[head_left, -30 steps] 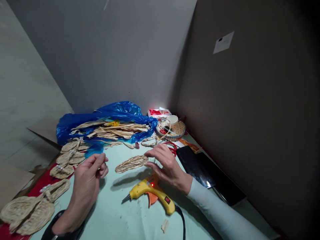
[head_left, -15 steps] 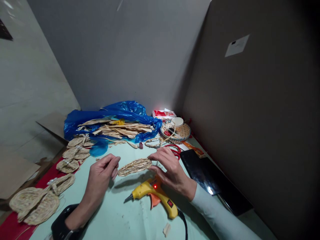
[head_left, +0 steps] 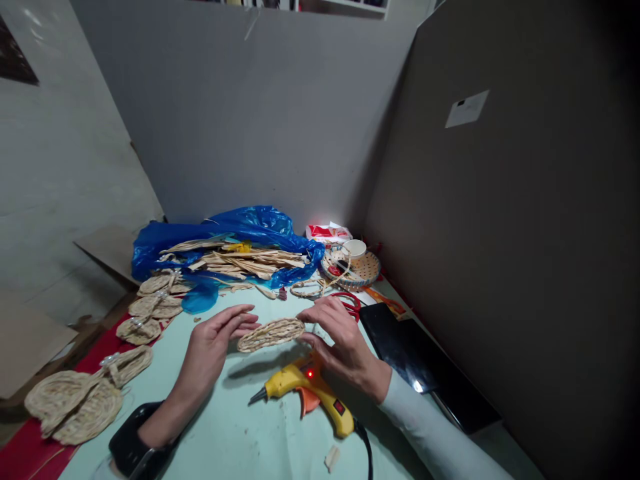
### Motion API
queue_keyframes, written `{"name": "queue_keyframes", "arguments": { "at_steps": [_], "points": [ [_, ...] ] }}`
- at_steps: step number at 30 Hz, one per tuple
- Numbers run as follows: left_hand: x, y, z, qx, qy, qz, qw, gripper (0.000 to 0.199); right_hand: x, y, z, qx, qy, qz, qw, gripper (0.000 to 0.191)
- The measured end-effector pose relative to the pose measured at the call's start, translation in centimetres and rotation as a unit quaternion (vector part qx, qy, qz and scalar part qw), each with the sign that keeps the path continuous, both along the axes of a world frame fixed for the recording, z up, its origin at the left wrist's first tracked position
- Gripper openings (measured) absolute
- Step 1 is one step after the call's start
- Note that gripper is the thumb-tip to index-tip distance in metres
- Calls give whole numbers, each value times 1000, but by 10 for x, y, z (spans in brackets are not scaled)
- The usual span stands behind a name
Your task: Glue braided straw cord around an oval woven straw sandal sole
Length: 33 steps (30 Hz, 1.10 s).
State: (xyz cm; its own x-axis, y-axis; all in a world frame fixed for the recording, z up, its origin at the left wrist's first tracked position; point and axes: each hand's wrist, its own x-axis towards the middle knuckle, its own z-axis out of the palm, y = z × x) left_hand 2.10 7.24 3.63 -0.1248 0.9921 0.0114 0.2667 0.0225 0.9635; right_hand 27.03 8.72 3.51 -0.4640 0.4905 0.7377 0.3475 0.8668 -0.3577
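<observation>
A small oval piece of braided straw (head_left: pixel 271 335) is held above the table by my right hand (head_left: pixel 345 340), its thumb and fingers pinching the right end. At the other end, my left hand (head_left: pixel 220 337) has its fingers stretched out, and they reach just behind the straw piece; whether they touch it I cannot tell. Below lies a yellow glue gun (head_left: pixel 305 390) with an orange trigger, its red light lit and its nozzle pointing left. A small pale scrap (head_left: pixel 332 459) rests near the gun's handle.
Finished braided straw pieces (head_left: pixel 80 403) line the left side on red cloth. Behind sits a blue plastic bag (head_left: pixel 250 223) with dry straw strips (head_left: pixel 245 259). To the right are a woven basket (head_left: pixel 367 270), red-handled scissors (head_left: pixel 353 303) and a black phone (head_left: pixel 393 343).
My left hand has uncurled from a closed pinch and its fingers now stretch toward the straw piece. My right hand keeps its hold. The view has tilted slightly upward.
</observation>
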Motion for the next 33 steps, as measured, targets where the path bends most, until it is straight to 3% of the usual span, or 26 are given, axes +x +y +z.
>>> {"name": "queue_keyframes", "arguments": {
  "at_steps": [12,19,24,33],
  "points": [
    [10,-10,4,-107,63,23,992,38,-1,-1,0,3,8,7,1000,12],
    [2,-7,-2,-41,104,48,993,38,-1,0,-1,8,25,7,1000,16],
    [-4,-2,-8,-21,83,70,994,39,0,1,1,-2,59,6,998,21],
    [1,-2,-11,-40,-19,-24,999,37,4,6,4,-22,101,-12,995,24]
  ]
}}
